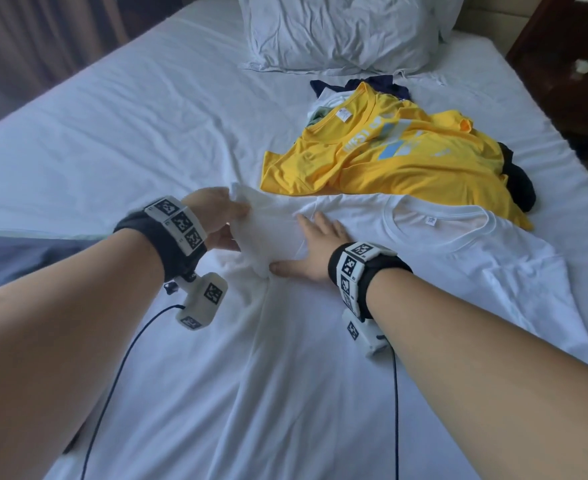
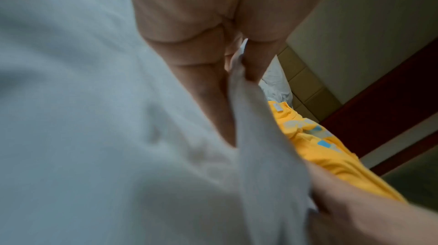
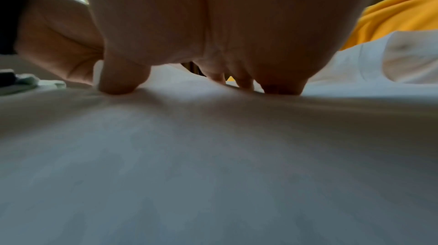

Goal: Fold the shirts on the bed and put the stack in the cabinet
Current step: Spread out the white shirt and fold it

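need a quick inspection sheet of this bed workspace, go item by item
surface: bed with a wrinkled white sheet.
job's things: white shirt spread flat, collar facing away from the person; yellow shirt crumpled beyond it, on top of dark garments.
clutter: pillow at the head of the bed.
hands: left hand grips the white shirt's sleeve, lifted; right hand presses flat on the shirt beside it.
cables: dark cable from the left wrist unit, another from the right, trailing over the sheet.
surroundings: dark wooden furniture to the right, curtain to the left.

Soft daylight; wrist views dim, blurred, warped at edges.
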The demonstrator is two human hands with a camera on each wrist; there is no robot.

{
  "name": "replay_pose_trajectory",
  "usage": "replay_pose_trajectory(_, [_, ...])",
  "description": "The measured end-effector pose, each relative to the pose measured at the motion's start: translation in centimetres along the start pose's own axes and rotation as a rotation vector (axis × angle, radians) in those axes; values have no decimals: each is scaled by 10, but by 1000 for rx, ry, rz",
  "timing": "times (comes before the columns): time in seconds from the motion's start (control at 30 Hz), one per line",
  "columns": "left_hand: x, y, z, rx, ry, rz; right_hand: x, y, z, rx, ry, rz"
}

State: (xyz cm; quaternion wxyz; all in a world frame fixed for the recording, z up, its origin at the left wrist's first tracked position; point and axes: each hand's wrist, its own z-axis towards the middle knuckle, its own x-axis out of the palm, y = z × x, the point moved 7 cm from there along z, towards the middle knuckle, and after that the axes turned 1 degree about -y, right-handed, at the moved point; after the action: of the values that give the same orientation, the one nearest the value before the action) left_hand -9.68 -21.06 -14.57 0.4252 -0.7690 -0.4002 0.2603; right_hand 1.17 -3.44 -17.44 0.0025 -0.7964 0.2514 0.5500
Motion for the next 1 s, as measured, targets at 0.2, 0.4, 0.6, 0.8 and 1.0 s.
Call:
replay_pose_trajectory(0.2, [-9,-17,1,138,-231,521,6,7,-3,53,43,-77])
replay_pose_trajectory(0.4, [7,-37,-12,256,-332,803,4,14,0,57,20,-24])
replay_pose_trajectory(0.6, [103,-75,-35,263,117,330,-32,-43,-32,225,-163,1279])
replay_pose_trajectory(0.8, [102,-28,-23,72,-28,1089,-30,-92,-59,336,-403,858])
replay_pose_trajectory(1.0, [98,21,-23,-141,178,1073,-12,-66,-59,210,-136,273])
